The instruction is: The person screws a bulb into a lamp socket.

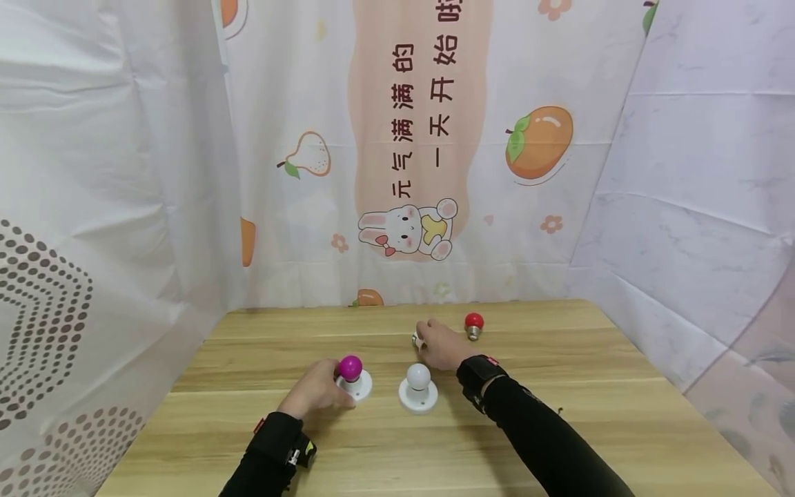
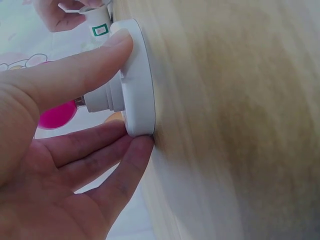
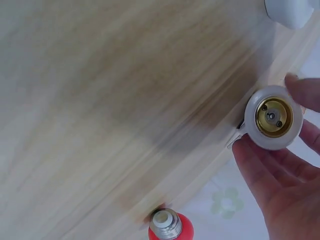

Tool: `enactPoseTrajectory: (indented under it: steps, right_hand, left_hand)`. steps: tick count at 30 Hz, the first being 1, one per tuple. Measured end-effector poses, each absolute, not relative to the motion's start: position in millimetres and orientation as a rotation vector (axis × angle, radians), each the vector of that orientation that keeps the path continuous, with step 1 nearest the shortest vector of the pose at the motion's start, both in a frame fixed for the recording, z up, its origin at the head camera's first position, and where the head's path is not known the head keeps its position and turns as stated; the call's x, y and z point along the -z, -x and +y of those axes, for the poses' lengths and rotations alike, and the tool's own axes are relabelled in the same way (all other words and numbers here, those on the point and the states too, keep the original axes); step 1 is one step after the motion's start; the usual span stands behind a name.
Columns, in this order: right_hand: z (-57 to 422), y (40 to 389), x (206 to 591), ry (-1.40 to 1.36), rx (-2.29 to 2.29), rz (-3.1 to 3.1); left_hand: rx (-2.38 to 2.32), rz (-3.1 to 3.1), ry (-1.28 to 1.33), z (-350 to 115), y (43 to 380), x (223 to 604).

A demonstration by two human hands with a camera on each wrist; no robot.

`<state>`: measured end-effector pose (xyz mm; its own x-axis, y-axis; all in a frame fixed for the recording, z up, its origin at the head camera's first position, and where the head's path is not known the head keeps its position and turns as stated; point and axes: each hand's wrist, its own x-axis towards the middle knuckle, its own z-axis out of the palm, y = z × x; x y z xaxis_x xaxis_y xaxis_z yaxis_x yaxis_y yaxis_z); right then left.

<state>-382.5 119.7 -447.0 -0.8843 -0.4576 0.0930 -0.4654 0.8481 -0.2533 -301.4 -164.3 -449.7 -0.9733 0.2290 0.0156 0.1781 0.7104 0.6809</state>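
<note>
My left hand (image 1: 318,388) grips the rim of a round white lamp holder (image 2: 140,82), thumb on one side and fingers on the other. The holder stands flat on the table, and a magenta bulb (image 1: 350,368) sits in it. Farther back, my right hand (image 1: 442,345) holds a second white lamp socket (image 3: 274,118) between thumb and fingers. Its brass inside, with no bulb in it, faces the right wrist camera. Whether this socket touches the table I cannot tell. Beside the right hand, a red bulb (image 1: 475,322) shows its bare metal screw base (image 3: 166,225).
Between the hands, a white bulb (image 1: 419,377) stands in its own round white holder (image 1: 419,402). A small dark thing (image 1: 560,411) lies to the right, too small to make out. The wooden table (image 1: 497,449) ends at a printed curtain (image 1: 397,283) behind.
</note>
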Motion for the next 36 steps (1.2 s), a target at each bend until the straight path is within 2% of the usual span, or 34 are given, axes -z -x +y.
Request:
enactPoseTrajectory:
  steps: [8, 15, 29, 36]
  right_hand:
    - [116, 380, 451, -0.671, -0.413, -3.005]
    - [120, 370, 449, -0.737, -0.408, -2.991]
    - [134, 359, 441, -0.806, -0.683, -2.920]
    - [139, 353, 436, -0.740, -0.780, -2.903]
  left_hand:
    - [-1.125, 2.844, -0.353, -166, 299, 450]
    - [-1.119, 2.842, -0.353, -165, 298, 449]
    - [-1.139, 2.839, -0.332, -164, 297, 450]
    - [-1.155, 2.835, -0.322, -164, 294, 453]
